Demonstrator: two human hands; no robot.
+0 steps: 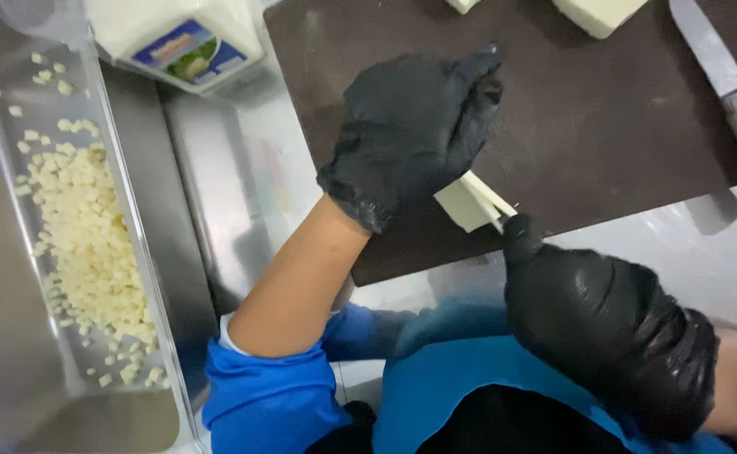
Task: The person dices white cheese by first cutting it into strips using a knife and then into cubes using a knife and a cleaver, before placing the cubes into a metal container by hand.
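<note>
Reading from left to right with the dark cutting board as landmark: well to the board's left stands a clear rectangular tub on the steel counter, its floor strewn with small pale cheese cubes heaped along the middle. Beyond the board's far left corner lies a white package with a slanted rectangular label in blue, yellow and green. On the board's near edge, about midway along, rests the cheese block, a pale slab partly split into thin slices, its long axis running obliquely from the near left toward the far right. The left hand, in a black glove, lies directly over the block from the far side, fingers curled down and pressing on its top, so it is the nearer hand and covers most of the slab. The right hand, also in a black glove, sits just off the board's near edge to the right of the block, closed into a fist with its thumb tip touching the slab's near corner; what it grips is hidden. At the board's far edge sit two more pale cheese pieces, cut off by the frame. Along the board's right edge lies a long knife, blade pointing away, apart from both hands.
</note>
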